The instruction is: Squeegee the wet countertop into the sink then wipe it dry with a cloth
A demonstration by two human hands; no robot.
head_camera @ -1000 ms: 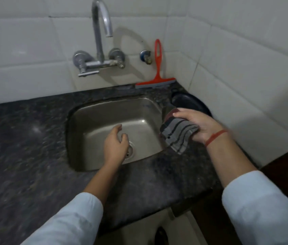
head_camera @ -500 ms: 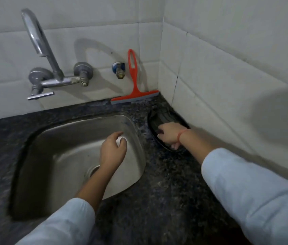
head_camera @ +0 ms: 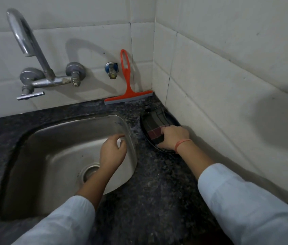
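Note:
A red squeegee (head_camera: 127, 89) leans upright against the back wall tiles, its blade on the dark granite countertop (head_camera: 157, 188) behind the steel sink (head_camera: 55, 149). A dark striped cloth (head_camera: 154, 124) lies in a black dish (head_camera: 172, 121) at the right wall. My right hand (head_camera: 172, 137) rests on the cloth's near end, fingers curled over it. Over the sink's right side hovers my left hand (head_camera: 112, 152), fingers loosely apart and holding nothing.
A chrome wall tap (head_camera: 33, 68) arches over the sink's back left. A small blue-capped valve (head_camera: 111, 69) sticks out of the wall beside the squeegee. White tiled walls close the corner at back and right. The drain (head_camera: 90, 172) sits below my left wrist.
My right hand carried the striped cloth from the sink's edge to the black dish by the right wall and laid it there. The view turned right. My left hand stayed over the sink.

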